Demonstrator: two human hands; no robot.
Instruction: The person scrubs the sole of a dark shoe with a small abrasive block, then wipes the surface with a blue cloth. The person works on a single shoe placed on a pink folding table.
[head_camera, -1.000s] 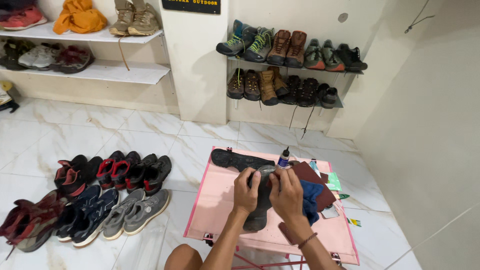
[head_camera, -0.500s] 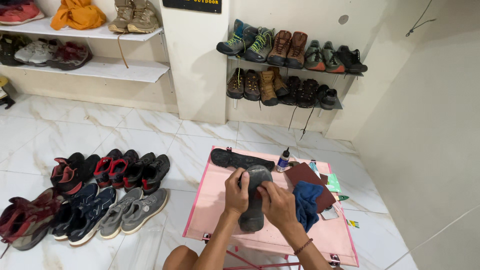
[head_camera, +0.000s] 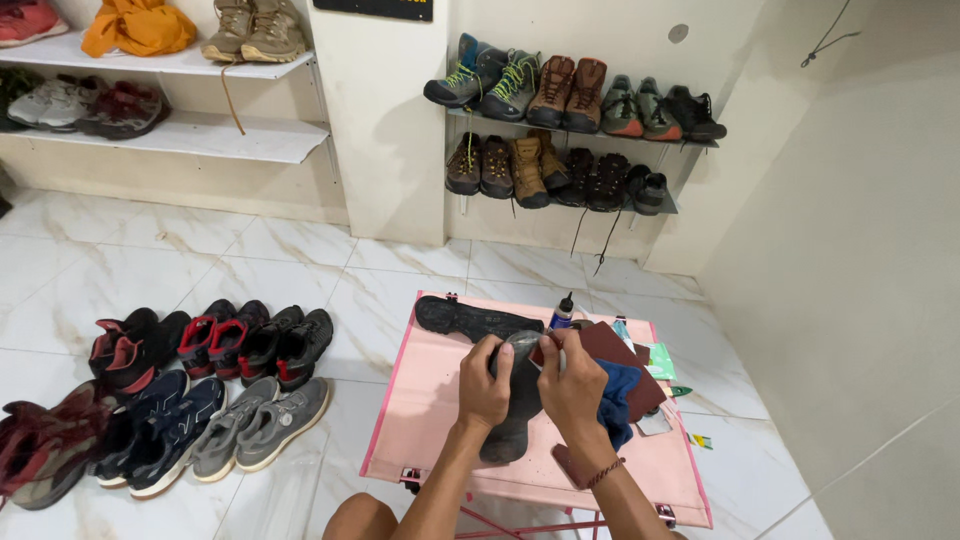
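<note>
Both hands, left hand (head_camera: 486, 385) and right hand (head_camera: 572, 385), grip 1 dark grey shoe sole (head_camera: 517, 400).

free: pink table (head_camera: 430, 420) left half | blocked: black sole (head_camera: 470, 318) ahead, glue bottle (head_camera: 563, 313), cloths (head_camera: 625, 385) right

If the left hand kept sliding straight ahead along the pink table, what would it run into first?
Probably the black sole lying across the far edge of the pink table. The left hand grips the grey sole, fingers pointing away from the person; depth is uncertain.

Sole (head_camera: 515, 410) on table (head_camera: 430, 420); shoe rows (head_camera: 190, 390) on floor left.
</note>
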